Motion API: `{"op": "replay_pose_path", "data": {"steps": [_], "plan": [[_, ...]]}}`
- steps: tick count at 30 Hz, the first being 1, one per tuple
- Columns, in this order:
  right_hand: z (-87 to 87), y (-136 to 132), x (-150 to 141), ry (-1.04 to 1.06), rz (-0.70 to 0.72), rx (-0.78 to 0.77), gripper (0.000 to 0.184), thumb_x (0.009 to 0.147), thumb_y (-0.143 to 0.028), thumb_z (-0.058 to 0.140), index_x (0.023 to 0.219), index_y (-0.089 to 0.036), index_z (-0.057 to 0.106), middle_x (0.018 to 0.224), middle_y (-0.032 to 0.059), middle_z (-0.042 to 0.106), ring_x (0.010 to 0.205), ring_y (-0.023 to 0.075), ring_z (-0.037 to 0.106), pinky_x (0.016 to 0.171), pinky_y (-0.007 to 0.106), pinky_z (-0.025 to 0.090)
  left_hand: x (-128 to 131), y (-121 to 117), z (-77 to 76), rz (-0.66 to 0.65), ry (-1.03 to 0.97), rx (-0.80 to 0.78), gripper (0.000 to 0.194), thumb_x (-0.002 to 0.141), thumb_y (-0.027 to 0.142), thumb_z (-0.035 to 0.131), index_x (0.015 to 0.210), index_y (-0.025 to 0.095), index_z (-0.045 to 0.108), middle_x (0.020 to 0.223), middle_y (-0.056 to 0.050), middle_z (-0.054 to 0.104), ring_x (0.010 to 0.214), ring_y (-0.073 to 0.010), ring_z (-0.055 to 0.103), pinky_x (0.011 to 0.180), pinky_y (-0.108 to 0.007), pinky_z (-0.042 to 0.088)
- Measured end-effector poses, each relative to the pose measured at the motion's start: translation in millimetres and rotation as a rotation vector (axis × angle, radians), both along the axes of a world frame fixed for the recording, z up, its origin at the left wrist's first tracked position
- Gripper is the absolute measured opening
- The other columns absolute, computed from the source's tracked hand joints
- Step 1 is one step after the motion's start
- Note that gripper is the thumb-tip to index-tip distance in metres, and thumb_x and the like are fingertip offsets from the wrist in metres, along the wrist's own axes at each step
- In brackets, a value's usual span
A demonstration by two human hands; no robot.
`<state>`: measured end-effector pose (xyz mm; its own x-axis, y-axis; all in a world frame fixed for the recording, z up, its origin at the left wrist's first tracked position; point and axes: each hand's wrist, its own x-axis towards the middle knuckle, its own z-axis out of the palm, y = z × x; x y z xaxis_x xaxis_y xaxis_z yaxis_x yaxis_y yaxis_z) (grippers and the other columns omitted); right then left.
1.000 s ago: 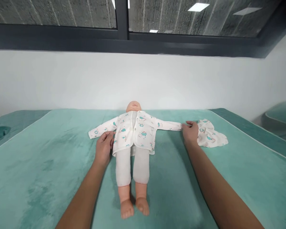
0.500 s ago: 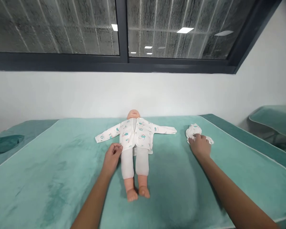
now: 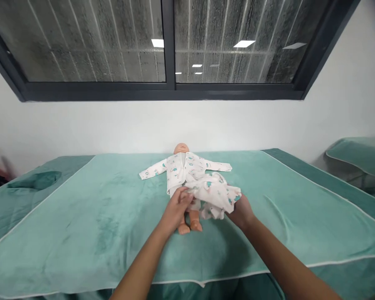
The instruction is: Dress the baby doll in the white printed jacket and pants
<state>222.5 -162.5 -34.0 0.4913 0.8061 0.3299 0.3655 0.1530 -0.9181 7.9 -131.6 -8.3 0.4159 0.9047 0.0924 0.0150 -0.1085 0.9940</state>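
Note:
A baby doll (image 3: 181, 148) lies on its back, head toward the wall, in a white printed jacket (image 3: 176, 170) with both sleeves spread out. Over its legs I hold a crumpled white printed baby garment (image 3: 215, 191); its exact kind cannot be made out. My left hand (image 3: 176, 208) pinches the garment's left edge between thumb and fingers. On the other side my right hand (image 3: 241, 210) grips it, the fingers partly hidden behind the cloth. The doll's bare feet (image 3: 189, 227) show below, while the cloth covers much of its legs.
A green padded cover (image 3: 112, 233) with white piping spreads under the doll. Behind it stand a white wall (image 3: 112, 127) and a dark-framed window (image 3: 170, 91). Another green padded surface (image 3: 359, 154) is at the right, and a dark green fabric piece (image 3: 36, 181) at the left.
My right hand has lifted the crumpled garment from the right side and brought it over the doll's legs. My left hand has left the jacket's hem and taken hold of the garment.

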Motion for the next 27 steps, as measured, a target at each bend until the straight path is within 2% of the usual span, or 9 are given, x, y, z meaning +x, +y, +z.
{"op": "replay_pose_path", "data": {"steps": [3,6,11,14,17,20,23,25,27], "plan": [[18.1,-12.3,-31.2,0.199,0.322,-0.099,0.033,0.084,-0.053,0.053,0.082,-0.022,0.062,0.07,0.0015,0.061,0.061,0.0179,0.053,0.056,0.03,0.041,-3.7,-13.9,20.8,-0.083,-0.135,-0.068,0.05,0.081,0.045,0.066,0.124,0.022,0.056,0.119,-0.009,0.066,0.106,-0.0249,0.062,0.088,-0.034,0.049],[34.7,-22.3,-43.1,0.335,0.52,-0.135,0.031,0.082,-0.052,0.061,0.085,-0.021,0.057,0.074,-0.0021,0.057,0.064,0.0129,0.048,0.059,0.025,0.037,-15.1,-17.8,33.6,0.122,-0.204,-0.027,0.05,0.075,0.033,0.072,0.122,0.02,0.058,0.123,-0.008,0.066,0.113,-0.0268,0.06,0.096,-0.036,0.046],[43.7,-29.9,-37.1,0.193,0.497,-0.096,0.026,0.082,-0.045,0.062,0.08,-0.02,0.054,0.076,-0.0023,0.056,0.073,0.0138,0.05,0.068,0.027,0.037,-39.0,-9.8,57.1,0.286,-0.329,0.083,0.043,0.072,0.028,0.072,0.114,0.02,0.065,0.117,-0.006,0.069,0.112,-0.026,0.061,0.096,-0.035,0.046],[46.5,-32.9,-30.8,-0.01,0.465,-0.227,0.026,0.082,-0.041,0.06,0.07,-0.02,0.05,0.07,-0.0021,0.056,0.071,0.0152,0.051,0.068,0.029,0.037,-49.9,-5.5,79.1,0.345,-0.445,0.104,0.049,0.073,0.026,0.071,0.121,0.022,0.062,0.116,-0.006,0.069,0.108,-0.0253,0.063,0.091,-0.035,0.048],[62.0,-36.1,-29.1,-0.259,0.478,-0.367,0.025,0.082,-0.041,0.058,0.068,-0.02,0.055,0.071,0.0001,0.059,0.071,0.017,0.054,0.069,0.032,0.04,-54.5,-4.6,101.7,0.282,-0.521,0.117,0.05,0.073,0.022,0.07,0.122,0.023,0.061,0.113,-0.006,0.07,0.105,-0.0246,0.064,0.09,-0.034,0.049],[96.9,-37.9,-35.0,-0.306,0.444,-0.208,0.023,0.081,-0.042,0.062,0.095,-0.024,0.062,0.097,0.0038,0.065,0.089,0.0204,0.059,0.077,0.036,0.046,-51.4,-8.2,121.2,0.15,-0.505,0.126,0.044,0.07,0.017,0.069,0.114,0.021,0.064,0.109,-0.006,0.07,0.103,-0.0245,0.064,0.089,-0.034,0.049],[140.9,-38.0,-48.7,-0.242,0.528,0.066,0.044,0.08,-0.041,0.066,0.122,-0.031,0.054,0.132,0.0046,0.054,0.117,0.0224,0.053,0.092,0.039,0.046,-43.5,-16.5,137.0,0.043,-0.411,0.14,0.03,0.071,0.018,0.069,0.101,0.021,0.065,0.1,-0.002,0.069,0.093,-0.0211,0.064,0.079,-0.029,0.049],[164.4,-37.9,-59.5,-0.249,0.574,0.161,0.041,0.08,-0.038,0.066,0.119,-0.031,0.056,0.131,0.0032,0.055,0.116,0.0214,0.053,0.095,0.039,0.045,-39.1,-23.8,145.2,-0.029,-0.316,0.153,0.021,0.072,0.019,0.069,0.092,0.021,0.064,0.088,0.001,0.066,0.081,-0.0169,0.062,0.069,-0.025,0.047],[178.2,-38.3,-68.4,-0.25,0.577,0.183,0.031,0.08,-0.035,0.067,0.109,-0.028,0.061,0.115,0.0023,0.062,0.103,0.0191,0.058,0.089,0.037,0.047,-37.4,-31.2,150.8,-0.074,-0.254,0.169,0.015,0.073,0.019,0.069,0.085,0.021,0.061,0.08,0.002,0.061,0.071,-0.0135,0.057,0.061,-0.022,0.043]]}}
